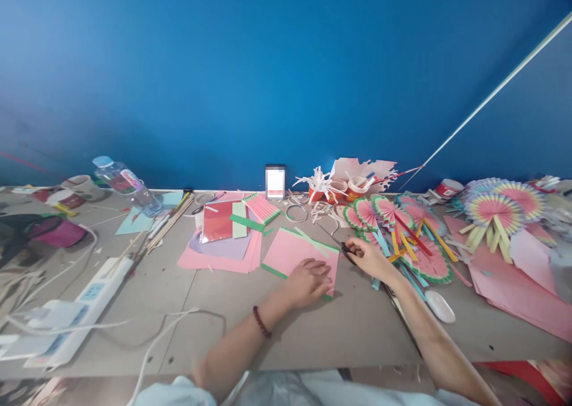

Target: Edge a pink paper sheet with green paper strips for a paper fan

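Observation:
A pink sheet (283, 253) with green edges lies on the grey table, with pale green strips (313, 243) across its top. My left hand (310, 282) rests on the right part of this sheet, fingers lying flat, a dark red bead bracelet on the wrist. Just right of the sheet, my right hand (364, 256) has its fingers closed around the handles of dark scissors (343, 247), whose blades point up and left. Left of the sheet are a folded pink paper with green edge (261, 208), a red packet (218, 221) and stacked pink and purple papers (192, 258).
Paper fans (431, 263) lie to the right, beside a white mouse (440, 307). Red cups (338, 189) and a phone (275, 182) stand by the blue wall. At left are a bottle (129, 182), sticks (167, 224) and a power strip (87, 310) with cables.

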`<state>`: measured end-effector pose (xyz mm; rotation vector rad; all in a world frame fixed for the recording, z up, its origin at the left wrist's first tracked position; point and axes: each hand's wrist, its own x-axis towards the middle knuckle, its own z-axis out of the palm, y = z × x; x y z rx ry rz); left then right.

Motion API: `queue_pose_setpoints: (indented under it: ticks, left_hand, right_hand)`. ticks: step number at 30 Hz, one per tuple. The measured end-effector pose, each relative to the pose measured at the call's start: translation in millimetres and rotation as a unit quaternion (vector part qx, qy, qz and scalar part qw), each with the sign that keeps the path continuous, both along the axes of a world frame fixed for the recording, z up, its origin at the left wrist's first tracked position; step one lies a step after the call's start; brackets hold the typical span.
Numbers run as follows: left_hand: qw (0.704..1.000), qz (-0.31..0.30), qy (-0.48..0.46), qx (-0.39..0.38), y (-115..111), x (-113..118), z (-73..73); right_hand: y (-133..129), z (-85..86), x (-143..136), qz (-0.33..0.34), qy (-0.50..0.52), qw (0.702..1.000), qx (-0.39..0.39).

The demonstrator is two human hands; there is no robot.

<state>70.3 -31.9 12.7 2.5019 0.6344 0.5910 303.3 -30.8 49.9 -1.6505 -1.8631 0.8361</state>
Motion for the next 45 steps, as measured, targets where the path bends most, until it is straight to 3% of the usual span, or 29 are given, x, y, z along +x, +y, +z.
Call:
queue_pose_setpoints:
  ticks: [3, 8, 12, 15, 18, 26, 34, 39, 45]
  left_hand:
    - [0.998, 0.007, 0.046, 0.051, -1.8, 1.8, -7.9]
    - [0.991, 0.075, 0.044, 0.097, 7.7, 9.4, -22.8]
    - [0.982, 0.163, -0.063, 0.077, 20.1, 3.8, -19.5]
    - [0.945, 0.272, -0.167, 0.064, 27.4, -8.9, -10.0]
    - [0.912, 0.335, -0.215, 0.102, 32.1, -18.3, -5.0]
    - [0.919, 0.297, -0.219, 0.138, 38.8, -18.0, -10.8]
    - [0.933, 0.279, -0.151, 0.168, 38.3, -15.6, -13.0]
    - [0.945, 0.269, -0.119, 0.141, 38.2, -13.4, -15.1]
    - [0.947, 0.262, -0.18, 0.054, 39.1, -14.6, -13.2]
  right_hand:
    - [-5.2, 4.8, -7.1, -0.017, -0.075, 0.996, 0.054]
    - [-10.6, 7.8, -18.3, -0.034, -0.182, 0.976, 0.112]
    - [-8.2, 0.2, -19.2, -0.032, -0.238, 0.956, 0.167]
    - [-6.8, -4.3, -20.0, -0.027, -0.272, 0.945, 0.178]
    - [-7.2, -4.5, -23.1, -0.011, -0.296, 0.939, 0.174]
    - [-8.6, -1.7, -29.7, 0.028, -0.331, 0.927, 0.176]
    - [-9.7, -5.0, -27.0, 0.027, -0.319, 0.932, 0.172]
    - [-11.7, -10.7, -24.6, 0.02, -0.29, 0.945, 0.151]
    - [-11.7, -11.7, -22.2, 0.018, -0.283, 0.949, 0.135]
